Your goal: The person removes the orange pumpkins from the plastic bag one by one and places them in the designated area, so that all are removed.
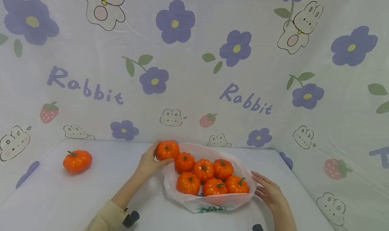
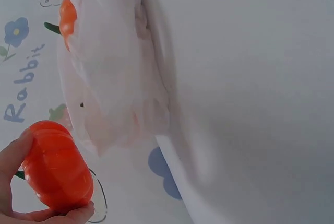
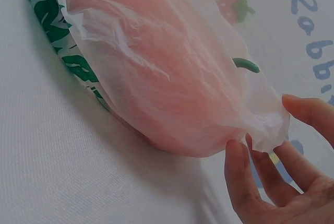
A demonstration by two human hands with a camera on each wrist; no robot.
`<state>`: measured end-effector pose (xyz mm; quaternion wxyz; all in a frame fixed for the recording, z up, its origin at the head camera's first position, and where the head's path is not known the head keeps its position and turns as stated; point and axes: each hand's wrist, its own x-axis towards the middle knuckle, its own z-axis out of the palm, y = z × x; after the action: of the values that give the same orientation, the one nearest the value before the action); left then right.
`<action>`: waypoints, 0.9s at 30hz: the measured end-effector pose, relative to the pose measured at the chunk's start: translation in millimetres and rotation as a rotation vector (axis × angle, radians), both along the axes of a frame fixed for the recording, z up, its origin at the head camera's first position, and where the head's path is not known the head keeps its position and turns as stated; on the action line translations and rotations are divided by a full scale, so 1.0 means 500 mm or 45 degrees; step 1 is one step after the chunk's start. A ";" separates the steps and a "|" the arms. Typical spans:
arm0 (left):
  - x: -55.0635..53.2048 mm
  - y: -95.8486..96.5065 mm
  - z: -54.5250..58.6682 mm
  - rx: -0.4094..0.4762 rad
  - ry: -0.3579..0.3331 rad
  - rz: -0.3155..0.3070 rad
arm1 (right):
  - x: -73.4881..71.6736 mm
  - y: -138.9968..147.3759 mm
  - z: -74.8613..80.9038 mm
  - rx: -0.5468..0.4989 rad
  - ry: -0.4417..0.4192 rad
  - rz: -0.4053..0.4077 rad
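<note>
My left hand grips a small orange pumpkin between thumb and fingers, at the left rim of a thin white plastic bag. The left wrist view shows this pumpkin held apart from the bag's side. Inside the wide-mouthed bag sit several more orange pumpkins with green stems. My right hand is at the bag's right side, its fingers spread and slightly bent. Up close, its fingertips lie against the bag's thin edge.
Another orange pumpkin stands alone at the left of the white table. A curtain printed with rabbits and flowers hangs behind the table and along its sides. Green leaf print marks the bag's lower part.
</note>
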<state>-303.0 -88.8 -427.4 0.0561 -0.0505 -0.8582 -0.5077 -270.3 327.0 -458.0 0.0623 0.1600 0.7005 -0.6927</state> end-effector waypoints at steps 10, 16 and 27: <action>-0.001 -0.064 -0.018 -0.027 -0.066 0.063 | -0.004 0.004 -0.002 0.019 0.008 -0.015; -0.002 -0.102 -0.025 -0.062 -0.079 0.089 | -0.004 0.001 -0.002 0.010 -0.001 -0.028; 0.004 -0.156 -0.024 -0.102 -0.131 0.120 | -0.002 0.000 -0.002 0.007 -0.004 -0.033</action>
<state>-301.3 -166.9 -439.2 0.0337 0.0138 -0.8810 -0.4717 -271.2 327.2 -459.1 0.0542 0.1703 0.7000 -0.6914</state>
